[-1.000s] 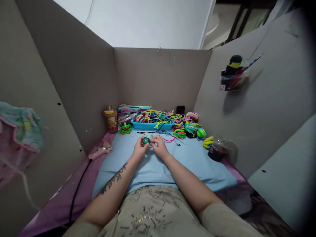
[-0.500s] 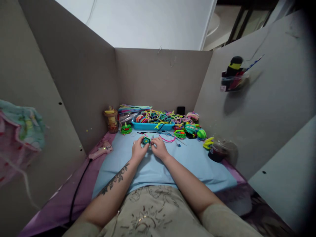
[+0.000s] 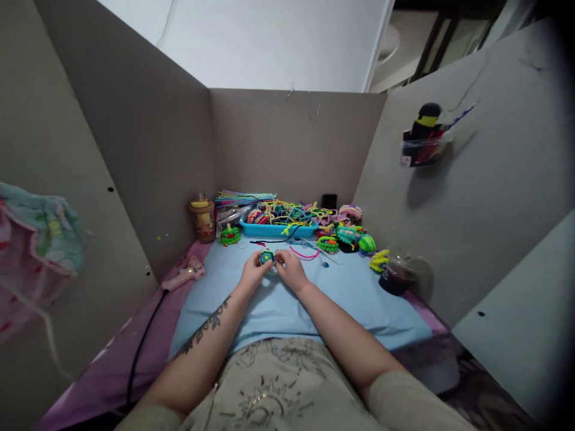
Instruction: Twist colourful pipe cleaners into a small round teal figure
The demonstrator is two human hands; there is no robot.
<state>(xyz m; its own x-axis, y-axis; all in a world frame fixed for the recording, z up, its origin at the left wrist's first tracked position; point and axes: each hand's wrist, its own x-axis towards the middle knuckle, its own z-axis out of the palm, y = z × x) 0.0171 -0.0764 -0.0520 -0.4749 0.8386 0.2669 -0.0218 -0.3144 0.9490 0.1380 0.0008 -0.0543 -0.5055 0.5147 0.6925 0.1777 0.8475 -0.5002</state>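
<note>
Over the blue table cover, my left hand [image 3: 255, 270] pinches a small green hexagonal piece [image 3: 267, 257] with a yellow spot in its middle. It looks like a pipe-cleaner craft, though it is too small to be sure. My right hand [image 3: 291, 269] is closed at the piece's right edge, thumb and fingers together; the exact grip point is partly hidden. Just beyond the hands lie a pink pipe cleaner [image 3: 306, 255] and a black strand [image 3: 265, 243]. A small dark blue disc [image 3: 325, 264] rests to the right.
A blue tray [image 3: 278, 230] heaped with coloured pipe cleaners stands at the back. Finished-looking fuzzy crafts [image 3: 345, 233] sit to its right, a green frog-like one [image 3: 230, 235] to its left. Drink cups [image 3: 203, 220] [image 3: 398, 276] flank the table. A pink corded glue gun [image 3: 184, 276] lies left.
Both hands stay in nearly the same place. The green piece has tilted slightly between the fingers, and the right fingers have shifted a little against its edge.
</note>
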